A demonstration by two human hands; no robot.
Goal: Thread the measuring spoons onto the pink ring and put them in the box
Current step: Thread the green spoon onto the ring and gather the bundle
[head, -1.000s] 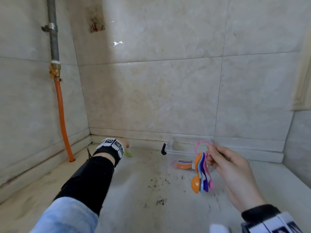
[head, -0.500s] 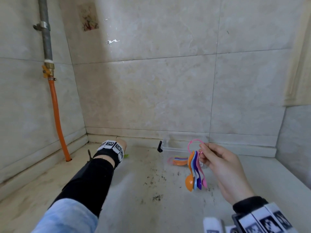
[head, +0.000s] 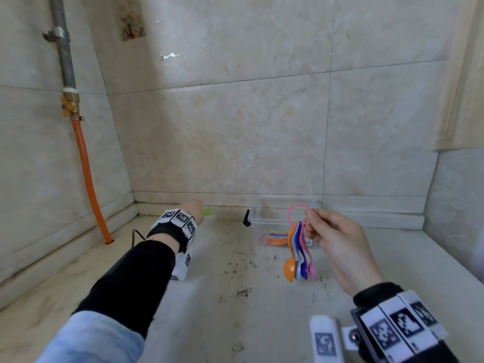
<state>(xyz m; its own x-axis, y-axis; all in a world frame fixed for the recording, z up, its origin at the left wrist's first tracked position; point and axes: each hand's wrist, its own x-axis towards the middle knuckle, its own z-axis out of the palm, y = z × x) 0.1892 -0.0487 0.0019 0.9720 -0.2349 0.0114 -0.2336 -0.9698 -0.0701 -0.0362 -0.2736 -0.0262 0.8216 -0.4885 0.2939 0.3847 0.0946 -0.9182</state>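
Your right hand (head: 337, 239) pinches the pink ring (head: 298, 213) beside the clear box (head: 252, 218), its light, swinging measuring spoons (head: 298, 252) dangling; your left hand (head: 192, 209) reaches for a green piece, fingers hidden.

The ring (head: 298, 214) is bright pink. The measuring spoons (head: 298, 254) hanging from it run orange, pale blue, deep purple and pink, side by side. A second bunch of spoons (head: 275, 237) inside the box shows orange, purple, blue and pink too. The box (head: 258, 221) is clear, with a black clip at its left end. The wristbands (head: 180, 218) are white with black square code patterns over black cuffs; the left sleeve (head: 89, 339) turns light blue lower down. The worktop (head: 214, 310) is pale beige marble, speckled with dark flecks. The wall tiles (head: 235, 127) are cream and faintly veined. The hose (head: 86, 174) is orange beneath a grey pipe (head: 62, 48) with a brass-yellow fitting. A small green thing (head: 208, 211) peeks past the left hand.
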